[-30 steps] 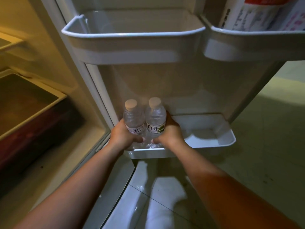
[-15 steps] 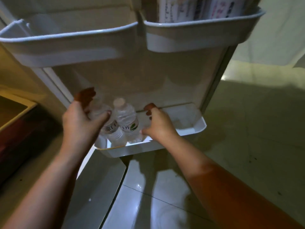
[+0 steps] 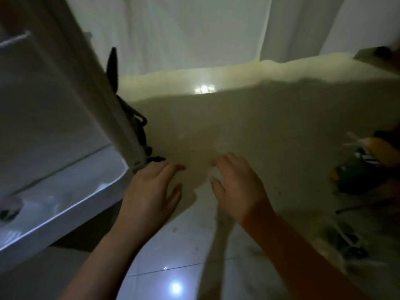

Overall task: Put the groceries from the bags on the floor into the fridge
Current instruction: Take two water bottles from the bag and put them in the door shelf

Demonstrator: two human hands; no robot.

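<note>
both of the person's bare hands are out in front of them over the pale glossy tiled floor (image 3: 173, 245), palms down, and neither holds anything. the left hand (image 3: 149, 191) has its fingers spread and relaxed, close to the lower corner of the white fridge door (image 3: 71, 87). the right hand (image 3: 236, 187) hangs a little apart from it, fingers loosely bent, empty.

the door stands open at the left, and its white plastic bottom door shelf (image 3: 65, 204) juts out beside the left forearm. at the far left end of that shelf a blurred clear shape (image 3: 10, 207) sits inside it; i cannot tell what it is.

over at the right edge, well apart from both hands, the blurred groceries on the floor (image 3: 365, 167) lie in a dark green and orange heap with something white on top. a dark tangled cord (image 3: 138, 126) hangs behind the door's edge. a white curtain (image 3: 184, 31) covers the back of the room.
</note>
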